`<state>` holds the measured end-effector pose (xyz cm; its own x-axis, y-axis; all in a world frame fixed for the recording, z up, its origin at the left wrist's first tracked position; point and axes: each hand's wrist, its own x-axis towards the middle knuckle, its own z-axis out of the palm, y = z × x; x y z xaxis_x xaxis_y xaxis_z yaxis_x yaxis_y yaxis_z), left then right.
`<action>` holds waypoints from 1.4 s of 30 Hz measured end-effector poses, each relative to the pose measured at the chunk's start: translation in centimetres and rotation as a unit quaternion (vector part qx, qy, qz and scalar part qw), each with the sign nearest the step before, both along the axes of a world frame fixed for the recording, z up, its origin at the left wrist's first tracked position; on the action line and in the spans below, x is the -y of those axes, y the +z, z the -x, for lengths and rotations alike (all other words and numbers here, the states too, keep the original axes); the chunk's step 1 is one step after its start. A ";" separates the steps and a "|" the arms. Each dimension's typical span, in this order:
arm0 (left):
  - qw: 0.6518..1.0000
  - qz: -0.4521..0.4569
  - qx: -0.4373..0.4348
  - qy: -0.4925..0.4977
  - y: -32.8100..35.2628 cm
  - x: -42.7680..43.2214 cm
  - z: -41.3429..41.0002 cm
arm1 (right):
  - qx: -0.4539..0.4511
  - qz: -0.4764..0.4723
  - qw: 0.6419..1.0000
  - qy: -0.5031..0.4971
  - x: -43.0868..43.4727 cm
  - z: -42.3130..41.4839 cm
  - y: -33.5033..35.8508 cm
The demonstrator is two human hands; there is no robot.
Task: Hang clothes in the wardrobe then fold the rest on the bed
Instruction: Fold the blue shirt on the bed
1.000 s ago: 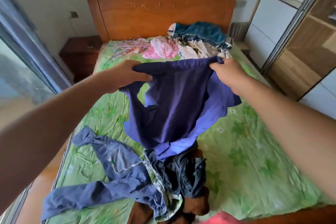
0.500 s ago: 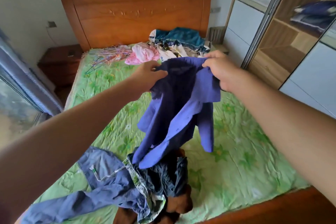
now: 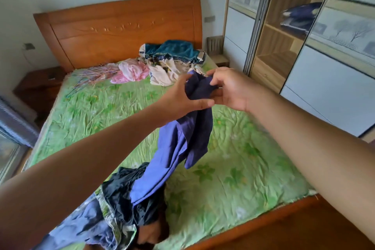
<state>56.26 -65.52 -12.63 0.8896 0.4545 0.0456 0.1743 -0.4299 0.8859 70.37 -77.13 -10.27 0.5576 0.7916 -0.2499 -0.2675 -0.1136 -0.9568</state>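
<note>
head view showed a dark blue shirt (image 3: 190, 134) lifted above the bed (image 3: 233, 148), gathered at its top edge between both hands. the left hand (image 3: 182, 97) was closed on the cloth from the near side, and the right hand (image 3: 227, 89) was pinched on the same bunch from the far side, so each grip was narrow and holding the shirt. the two grips were touching or nearly so, with the cloth bunched between them. the rest of the shirt hung down and to the left, and its lower end rested on a pile of dark clothes (image 3: 125, 205) at the foot of the bed. the step in hand was judged to be getting the shirt ready to hang. for that to go well, the collar or shoulders would need to be found and spread apart, not kept in one bunch, and the hem lifted clear of the pile so nothing was dragged with it. a hanger would be needed; thin hangers (image 3: 91, 77) lay near the headboard, well apart from the hands. the open wardrobe (image 3: 284, 32) stood to the right of the bed. more clothes (image 3: 168, 61) lay heaped by the headboard, not yet sorted.
</note>
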 end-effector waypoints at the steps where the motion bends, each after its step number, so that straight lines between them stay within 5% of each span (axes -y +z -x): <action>1: 0.996 -0.084 -0.014 0.006 -0.4 1.1 -1.1 | 0.008 0.006 1.000 -0.007 1.1 -0.9 -0.1; 4: 0.979 -0.197 0.015 0.043 -0.7 3.3 -3.8 | 0.073 0.053 0.996 -0.011 4.0 -3.4 -0.5; 10: 0.986 -0.154 0.048 0.052 0.4 3.8 -6.9 | 0.335 0.273 0.898 0.086 8.9 -8.9 -1.7; 13: 0.990 -0.116 0.063 0.053 1.1 3.3 -7.2 | 0.394 0.273 0.872 0.098 9.4 -10.7 -3.1; 17: 0.992 -0.075 0.077 0.065 1.6 2.2 -7.0 | 0.396 0.220 0.884 0.117 7.9 -10.9 -5.2; 19: 0.992 -0.080 0.068 0.063 1.7 1.2 -6.7 | 0.392 0.161 0.905 0.031 7.0 -11.4 -5.4; 22: 0.994 -0.083 0.040 0.060 1.6 -1.0 -6.1 | 0.260 0.024 0.960 -0.102 5.6 -11.8 -3.6; 26: 0.989 -0.119 0.023 0.085 1.4 -4.0 -5.9 | 0.270 -0.087 0.947 -0.152 3.4 -11.4 -0.4; 33: 0.980 -0.171 0.044 0.087 2.0 -7.6 -5.7 | 0.282 -0.071 0.935 -0.203 1.5 -10.5 0.2; 42: 0.967 -0.233 0.103 -0.011 3.1 -8.1 -4.0 | 0.202 -0.177 0.927 -0.261 0.6 -8.4 1.5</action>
<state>60.28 -57.39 -9.54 0.8487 0.3235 0.4185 0.0014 -0.7926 0.6097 78.80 -77.70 -8.72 0.8797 0.3795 0.2865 0.1906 0.2705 -0.9437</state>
